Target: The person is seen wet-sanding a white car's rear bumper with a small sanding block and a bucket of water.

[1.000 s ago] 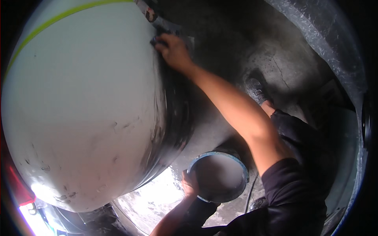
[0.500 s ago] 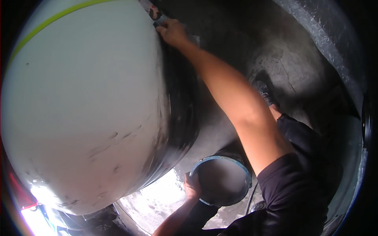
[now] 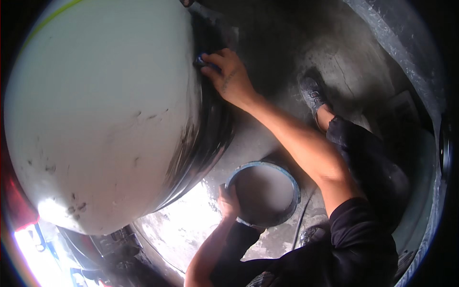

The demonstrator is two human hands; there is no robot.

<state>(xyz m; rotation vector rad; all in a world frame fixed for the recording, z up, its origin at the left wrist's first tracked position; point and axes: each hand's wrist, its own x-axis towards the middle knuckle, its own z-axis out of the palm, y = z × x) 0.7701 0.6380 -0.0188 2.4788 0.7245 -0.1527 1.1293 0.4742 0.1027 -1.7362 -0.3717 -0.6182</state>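
Observation:
A large rounded white car body panel (image 3: 110,110) fills the left side, with dark smudges and a glossy black lower edge (image 3: 203,136). My right arm reaches forward, and my right hand (image 3: 232,79) pinches a small dark blue block (image 3: 201,59) against the panel where white meets black. Most of that block is hidden by the fingers, so its exact kind is unclear. Lower down, my left hand (image 3: 228,202) grips the left side of a round bucket (image 3: 260,163) with a bluish rim. Cloudy grey liquid (image 3: 265,196) stands inside it.
Yellow-green tape (image 3: 52,19) runs along the panel's top left. A red part (image 3: 18,201) shows at far left. Crinkled clear plastic sheeting (image 3: 387,38) hangs at right. My shoe (image 3: 313,93) rests on the concrete floor, and a thin dark cable (image 3: 301,220) lies beside the bucket.
My right hand has come back toward me along the panel's edge, the elbow bending more. My left hand stays on the bucket; the view has shifted.

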